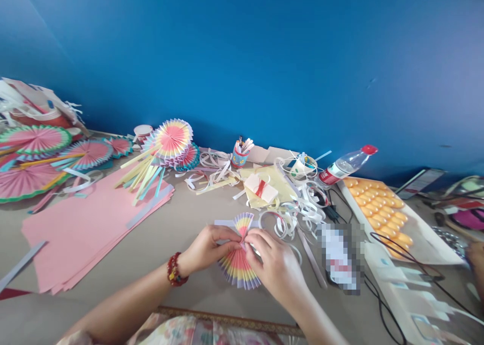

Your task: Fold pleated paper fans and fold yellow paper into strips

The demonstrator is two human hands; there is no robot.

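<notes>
Between my hands, low on the grey table, is a pleated paper fan in pink, yellow and lilac. It is pinched at its middle, with a small spread section above and a wider one below. My left hand, with red beads at the wrist, closes thumb and finger on the fan's centre from the left. From the right, my right hand pinches the same spot, fingertips almost touching the left ones. A lilac paper strip lies just behind the fan. The fold under my fingertips is partly hidden.
Pink paper sheets lie left, with finished fans behind. Curled white strips, a pen cup and a tilted bottle stand towards the wall. On the right are a tray of orange pieces, cables and a blurred-out object.
</notes>
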